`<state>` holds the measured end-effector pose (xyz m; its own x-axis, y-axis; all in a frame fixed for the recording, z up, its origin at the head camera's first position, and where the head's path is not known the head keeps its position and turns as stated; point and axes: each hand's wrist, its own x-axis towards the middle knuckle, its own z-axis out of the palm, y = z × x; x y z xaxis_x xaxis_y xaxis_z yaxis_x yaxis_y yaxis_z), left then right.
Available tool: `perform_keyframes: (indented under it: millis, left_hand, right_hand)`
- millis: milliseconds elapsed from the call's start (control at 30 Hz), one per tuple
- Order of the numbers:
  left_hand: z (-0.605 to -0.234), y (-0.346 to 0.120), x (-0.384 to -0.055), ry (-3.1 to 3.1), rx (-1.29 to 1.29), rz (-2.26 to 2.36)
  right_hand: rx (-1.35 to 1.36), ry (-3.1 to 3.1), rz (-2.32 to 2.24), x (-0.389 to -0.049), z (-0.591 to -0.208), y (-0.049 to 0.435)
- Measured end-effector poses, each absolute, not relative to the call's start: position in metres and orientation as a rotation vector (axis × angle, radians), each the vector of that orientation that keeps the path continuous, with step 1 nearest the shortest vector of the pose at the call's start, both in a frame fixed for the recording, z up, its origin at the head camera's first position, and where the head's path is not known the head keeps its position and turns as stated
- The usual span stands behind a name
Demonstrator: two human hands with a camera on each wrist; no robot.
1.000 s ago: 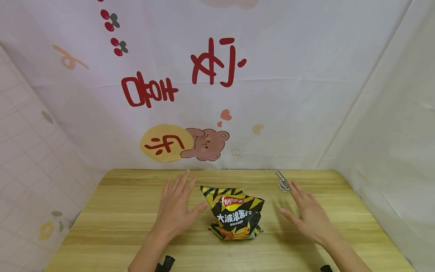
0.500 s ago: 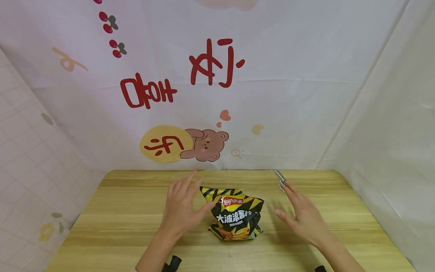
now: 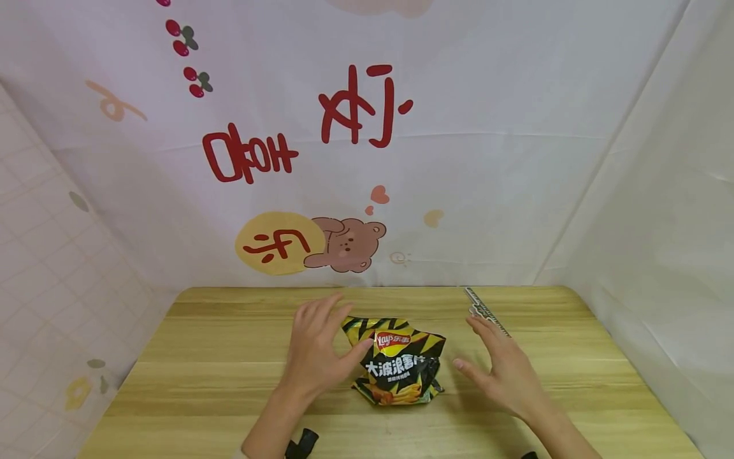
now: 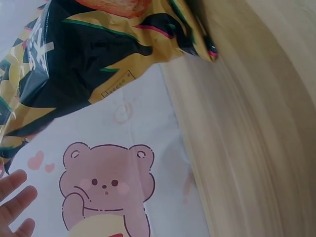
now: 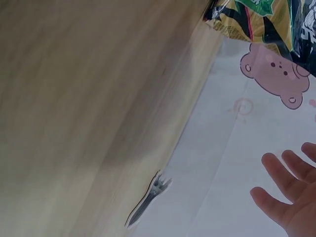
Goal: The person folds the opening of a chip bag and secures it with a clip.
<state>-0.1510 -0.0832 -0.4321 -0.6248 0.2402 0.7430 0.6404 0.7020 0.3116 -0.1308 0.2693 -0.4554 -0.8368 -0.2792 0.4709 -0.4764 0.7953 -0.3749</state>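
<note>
A black and yellow bag of potato chips (image 3: pixel 395 363) stands upright on the wooden table, its top crumpled. To its left is my left hand (image 3: pixel 318 350), fingers spread and relaxed; its thumb overlaps the bag's edge in the head view, and whether it touches cannot be told. My right hand (image 3: pixel 504 366) hovers to the right of the bag, apart from it, thumb and fingers extended. The left wrist view has the bag (image 4: pixel 98 59) above the left fingertips (image 4: pixel 19 195). In the right wrist view, my right hand (image 5: pixel 294 197) holds nothing.
Behind the right fingers lies a flat ruler-like strip (image 3: pixel 497 322) with a wavy edge, near the table's back edge. A printed white cloth (image 3: pixel 487 191) hangs behind the wooden table (image 3: pixel 201 382), and more cloth hangs on both sides.
Both hands have moved inward toward the bag, the left one rightward and the right one leftward. More of the ruler-like strip now shows. The bag has stayed in place.
</note>
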Motion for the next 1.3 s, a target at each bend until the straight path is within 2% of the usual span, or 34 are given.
perform_keyframes:
  millis: [733,1300]
  left_hand:
    - [-0.424,-0.057,-0.155,-2.174,-0.711,-0.819]
    - [-0.421,-0.043,-0.158,-2.103,-0.763,-0.835]
  right_hand:
    - [0.651,-2.478,1.15,-0.13,-0.452,0.241]
    - [0.528,-2.44,1.325,-0.136,-0.455,0.224]
